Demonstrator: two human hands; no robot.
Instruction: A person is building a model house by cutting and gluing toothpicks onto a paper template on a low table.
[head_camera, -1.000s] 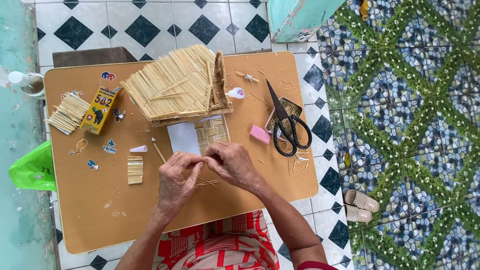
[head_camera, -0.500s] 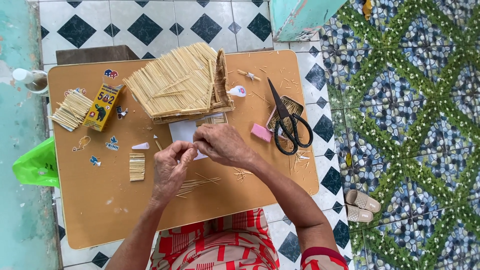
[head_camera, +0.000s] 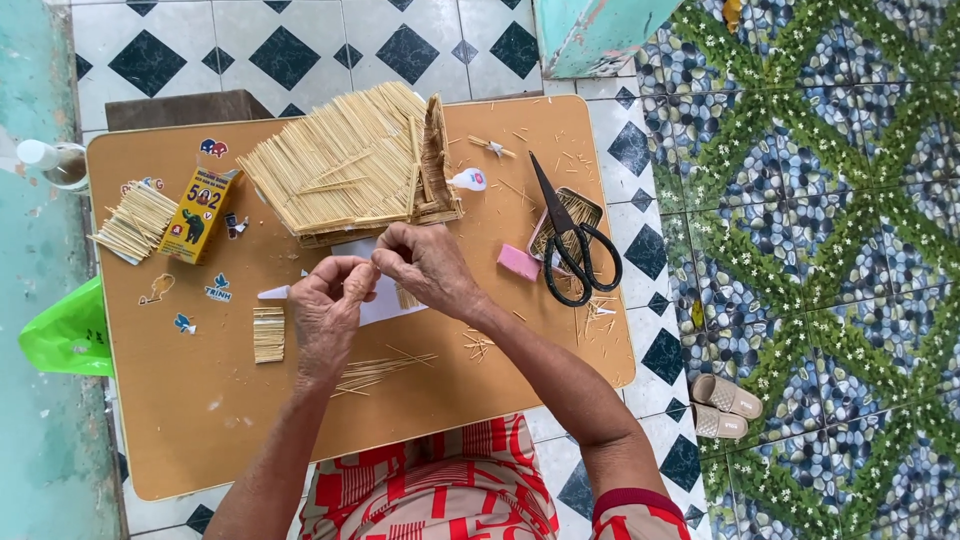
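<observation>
My left hand (head_camera: 328, 315) and my right hand (head_camera: 425, 266) meet over the middle of a low wooden table (head_camera: 200, 420), fingertips pinched together on a thin wooden stick (head_camera: 374, 272). Both hands hover just in front of a small house model (head_camera: 345, 165) made of sticks, with a slanted roof. Under the hands lies a white sheet of paper (head_camera: 385, 306). Loose sticks (head_camera: 380, 368) lie on the table just below my left hand.
Black scissors (head_camera: 572, 245) lie on a small tray at the right, beside a pink eraser (head_camera: 518, 262). A yellow glue box (head_camera: 199, 213), a bundle of sticks (head_camera: 133, 221), a small stick panel (head_camera: 268, 334) and a white glue bottle (head_camera: 467, 180) lie around. Slippers (head_camera: 722, 404) rest on the floor.
Both hands have moved up the table, from the open middle toward the stick house, staying pinched together.
</observation>
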